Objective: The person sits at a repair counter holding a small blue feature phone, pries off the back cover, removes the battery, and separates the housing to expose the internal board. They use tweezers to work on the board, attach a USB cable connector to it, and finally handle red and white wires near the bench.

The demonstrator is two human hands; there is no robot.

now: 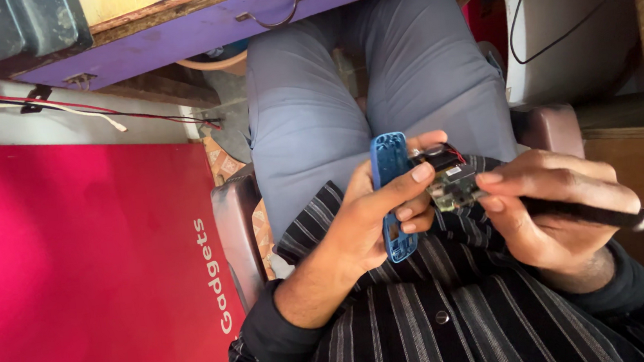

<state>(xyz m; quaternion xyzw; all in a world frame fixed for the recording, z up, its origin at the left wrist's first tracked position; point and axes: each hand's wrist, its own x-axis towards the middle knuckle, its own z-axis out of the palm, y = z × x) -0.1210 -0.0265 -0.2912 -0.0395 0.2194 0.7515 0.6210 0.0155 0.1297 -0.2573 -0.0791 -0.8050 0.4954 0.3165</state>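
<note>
My left hand [377, 219] grips a blue phone shell [390, 168], held on edge above my lap, with the fingers wrapped around its middle. A small circuit board [450, 183] with a red wire and a dark part sticks out beside the shell, between my two hands. My right hand [549, 210] holds a thin black tool [589, 212] like a pen, its tip hidden at the board. Both hands hover over my grey trousers [375, 81] and striped shirt [445, 311].
A purple drawer front [228, 21] with a metal handle lies beyond my knees. A red board [71, 268] with white lettering fills the left. Red, black and white wires [95, 110] run along a pale surface. A brown seat edge [236, 228] and black cable [559, 24] flank me.
</note>
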